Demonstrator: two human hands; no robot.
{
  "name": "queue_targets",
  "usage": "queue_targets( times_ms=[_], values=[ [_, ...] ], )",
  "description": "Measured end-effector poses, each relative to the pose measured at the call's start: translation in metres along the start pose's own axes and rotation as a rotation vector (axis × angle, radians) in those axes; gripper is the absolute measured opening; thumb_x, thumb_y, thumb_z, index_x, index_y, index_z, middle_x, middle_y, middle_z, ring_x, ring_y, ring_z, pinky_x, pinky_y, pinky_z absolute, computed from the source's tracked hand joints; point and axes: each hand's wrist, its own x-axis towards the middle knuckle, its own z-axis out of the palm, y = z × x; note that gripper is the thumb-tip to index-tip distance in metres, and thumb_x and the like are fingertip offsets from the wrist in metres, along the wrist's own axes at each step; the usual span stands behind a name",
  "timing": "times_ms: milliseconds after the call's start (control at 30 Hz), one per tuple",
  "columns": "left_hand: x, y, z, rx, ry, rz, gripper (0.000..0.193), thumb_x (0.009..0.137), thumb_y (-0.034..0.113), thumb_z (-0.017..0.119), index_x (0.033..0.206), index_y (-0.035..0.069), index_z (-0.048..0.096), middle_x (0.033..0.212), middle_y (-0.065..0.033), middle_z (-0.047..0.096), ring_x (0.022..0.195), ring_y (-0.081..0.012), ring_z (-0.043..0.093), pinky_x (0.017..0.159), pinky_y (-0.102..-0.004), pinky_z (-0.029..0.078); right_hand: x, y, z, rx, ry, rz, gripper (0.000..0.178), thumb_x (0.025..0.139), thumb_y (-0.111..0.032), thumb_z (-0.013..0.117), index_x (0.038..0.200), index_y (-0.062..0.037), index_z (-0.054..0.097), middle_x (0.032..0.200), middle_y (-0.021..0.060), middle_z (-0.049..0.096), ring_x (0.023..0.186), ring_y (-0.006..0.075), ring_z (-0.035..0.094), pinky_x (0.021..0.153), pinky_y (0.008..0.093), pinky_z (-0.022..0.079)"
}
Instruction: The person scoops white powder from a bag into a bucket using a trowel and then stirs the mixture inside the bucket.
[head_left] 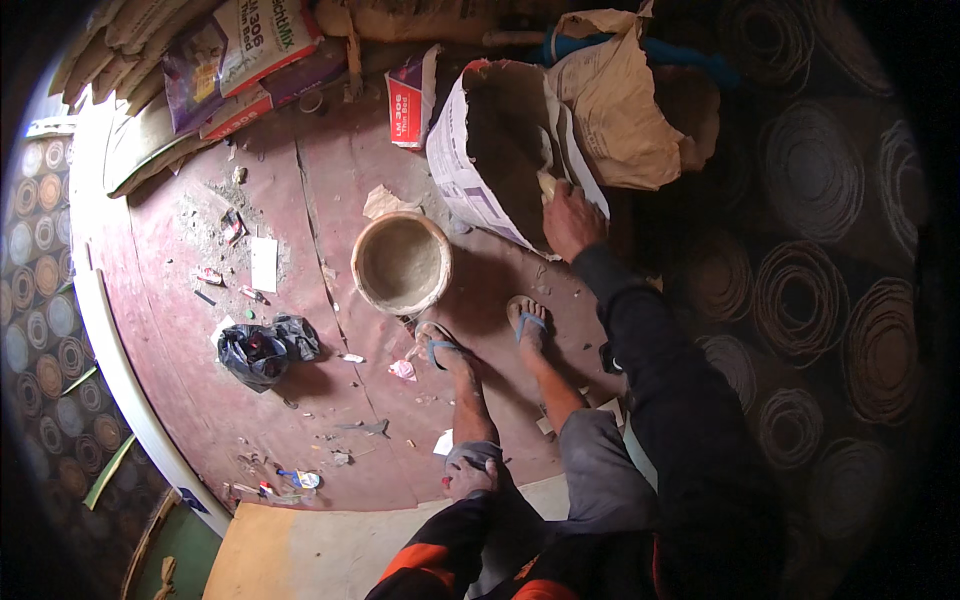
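Note:
My right hand reaches to the open mouth of a white and purple paper sack. Its fingers are closed round a pale yellowish object, whose kind I cannot make out. Grey-brown powder shows inside the sack. Resting at my left knee, my left hand has curled fingers, with a small red spot beside them that I cannot identify. On the floor in front of my feet stands a round bucket with a dusty rim and grey-brown contents.
A torn brown paper bag leans beside the sack. Full bags are stacked at the far left, and a red and white packet stands near the sack. A black plastic bag and litter lie on the reddish floor.

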Motion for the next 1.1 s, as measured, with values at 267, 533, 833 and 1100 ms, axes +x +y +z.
queue_targets(
  times_ms=[267, 533, 833, 1100],
  values=[
    [0.017, -0.012, 0.022, -0.023, 0.003, 0.038, 0.084, 0.085, 0.063, 0.056, 0.146, 0.008, 0.04, 0.15, -0.0229, 0.037, 0.134, -0.0431, 0.044, 0.111, -0.0539, 0.032, 0.001, 0.009, 0.051, 0.184, -0.262, 0.153, 0.033, 0.092, -0.025, 0.057, 0.11, 0.0029, 0.054, 0.104, 0.0302, 0.065, 0.1, 0.0475, 0.063, 0.087, 0.0532, 0.049],
    [0.006, -0.004, 0.0, -0.022, -0.012, 0.002, 0.085, 0.085, 0.063, 0.055, 0.148, 0.007, 0.039, 0.152, -0.0239, 0.036, 0.137, -0.0429, 0.041, 0.113, -0.0539, 0.031, 0.033, -0.006, 0.06, 0.501, -0.415, 0.308, 0.042, 0.091, -0.032, 0.057, 0.11, 0.0044, 0.063, 0.108, 0.0347, 0.064, 0.109, 0.0493, 0.06, 0.093, 0.0518, 0.047],
    [-0.007, -0.002, -0.019, -0.041, -0.01, 0.029, 0.086, 0.086, 0.062, 0.054, 0.148, 0.003, 0.038, 0.151, -0.0251, 0.037, 0.137, -0.0424, 0.041, 0.113, -0.0502, 0.033, 0.119, -0.035, 0.104, 0.013, -0.265, -0.218, 0.02, 0.087, -0.015, 0.057, 0.088, 0.0027, 0.067, 0.097, 0.0252, 0.068, 0.092, 0.0387, 0.067, 0.08, 0.0506, 0.051],
    [-0.007, 0.002, -0.009, -0.114, -0.021, -0.039, 0.084, 0.085, 0.057, 0.059, 0.147, 0.004, 0.04, 0.151, -0.0223, 0.039, 0.137, -0.0411, 0.041, 0.114, -0.049, 0.033, 0.046, -0.031, 0.03, 1.129, -0.324, 0.303, 0.03, 0.099, -0.035, 0.056, 0.092, -0.0066, 0.065, 0.072, 0.0036, 0.055, 0.06, 0.0152, 0.057, 0.053, 0.0337, 0.049]
  ],
)
